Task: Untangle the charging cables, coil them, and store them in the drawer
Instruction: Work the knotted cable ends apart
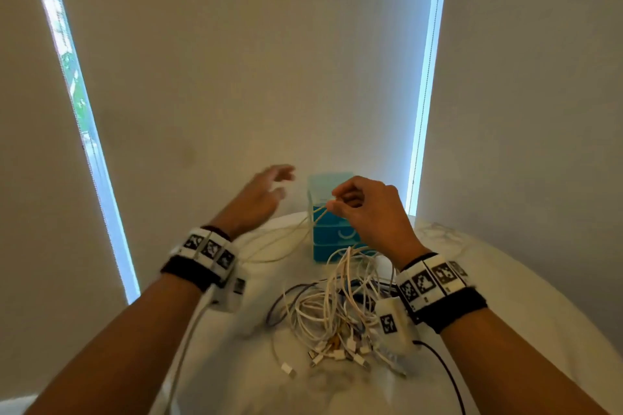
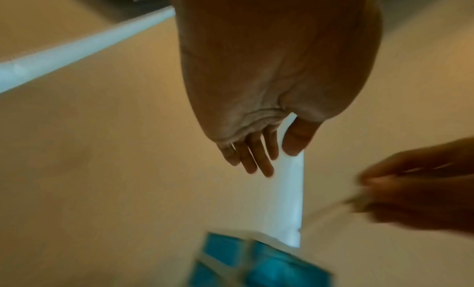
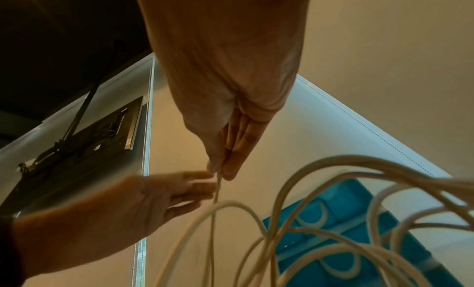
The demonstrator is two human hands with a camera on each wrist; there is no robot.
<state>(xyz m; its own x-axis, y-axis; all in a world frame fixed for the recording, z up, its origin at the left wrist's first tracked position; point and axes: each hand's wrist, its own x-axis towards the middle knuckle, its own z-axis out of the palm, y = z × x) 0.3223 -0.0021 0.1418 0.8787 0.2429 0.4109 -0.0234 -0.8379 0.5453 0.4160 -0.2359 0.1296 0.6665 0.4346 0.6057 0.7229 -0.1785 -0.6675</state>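
A tangle of white and dark charging cables (image 1: 337, 313) lies on the white marbled table (image 1: 488, 280) in front of me. My right hand (image 1: 340, 202) is raised above it and pinches a cream cable (image 3: 216, 188) between thumb and fingers; the cable hangs down toward the table. My left hand (image 1: 269, 185) hovers to the left with straight, spread fingers (image 2: 254, 159) and holds nothing. Behind both hands stands a small blue drawer unit (image 1: 332, 229), its drawers closed.
Several loose white plugs (image 1: 337, 354) lie at the near end of the tangle. A black wire (image 1: 445, 371) runs from my right wrist band. Cream blinds and two bright window strips (image 1: 424, 94) rise behind the table. A dark wall-mounted screen (image 3: 84, 141) shows in the right wrist view.
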